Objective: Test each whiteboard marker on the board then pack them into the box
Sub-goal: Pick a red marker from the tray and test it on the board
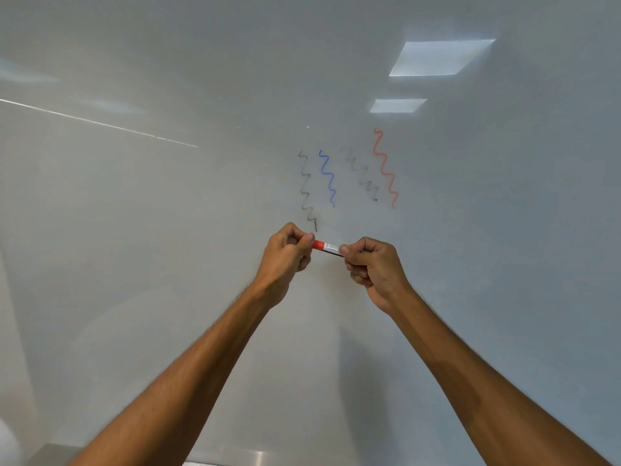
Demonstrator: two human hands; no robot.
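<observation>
Both my hands hold one red whiteboard marker (326, 247) level in front of the whiteboard (168, 230). My left hand (288, 255) pinches its red cap end with curled fingers. My right hand (371, 269) grips the white labelled barrel at the other end. On the board above the hands are several wavy test lines: a black one (307, 193), a blue one (327, 178), a faint grey one (363, 174) and a red one (384, 168). No box is in view.
The whiteboard fills nearly the whole view, with ceiling lights reflected (437, 58) at the upper right. A metal ledge (255, 459) runs along the bottom edge under my forearms.
</observation>
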